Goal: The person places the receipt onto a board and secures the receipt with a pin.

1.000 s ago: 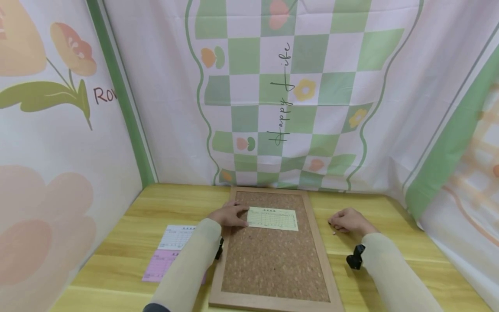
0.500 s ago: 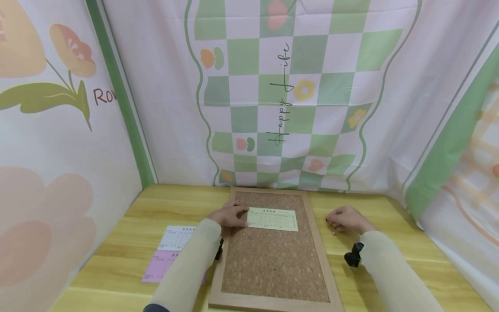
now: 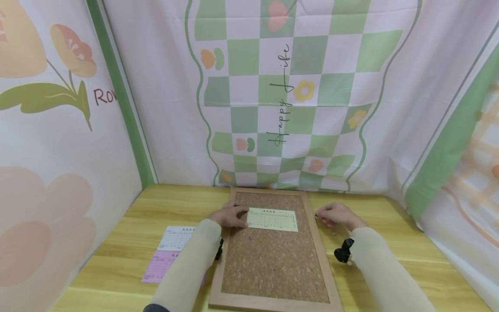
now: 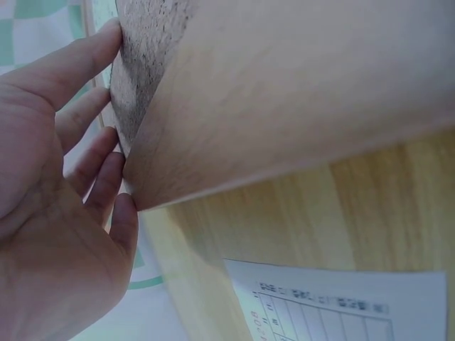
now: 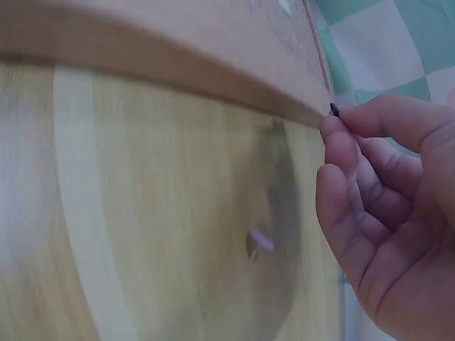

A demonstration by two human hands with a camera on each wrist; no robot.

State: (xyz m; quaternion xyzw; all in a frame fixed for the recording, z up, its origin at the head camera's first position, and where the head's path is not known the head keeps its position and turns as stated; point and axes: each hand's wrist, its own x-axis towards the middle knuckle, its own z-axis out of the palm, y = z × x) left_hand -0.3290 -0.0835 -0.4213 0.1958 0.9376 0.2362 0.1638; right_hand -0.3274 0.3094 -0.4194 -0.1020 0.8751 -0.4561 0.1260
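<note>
A cork board (image 3: 277,264) in a light wood frame lies on the table, with a pale yellow printed slip (image 3: 272,219) across its upper part. My left hand (image 3: 230,215) rests at the slip's left edge, thumb and fingers spread and fairly straight over the board's left frame. Between thumb and forefinger, my right hand (image 3: 338,215) pinches a small dark thumbtack (image 5: 334,109), just beside the board's right frame. Under that hand, a tiny pinkish piece (image 5: 261,240) lies on the table, blurred in the right wrist view.
White slip (image 3: 175,237) and pink slip (image 3: 160,265) lie left of the board, partly covered by my left sleeve. The wooden table (image 3: 128,234) meets a checked curtain (image 3: 300,108) behind and fabric walls at both sides.
My right hand has moved left toward the board's right frame, carrying the thumbtack. My left hand and the yellow slip have stayed in place.
</note>
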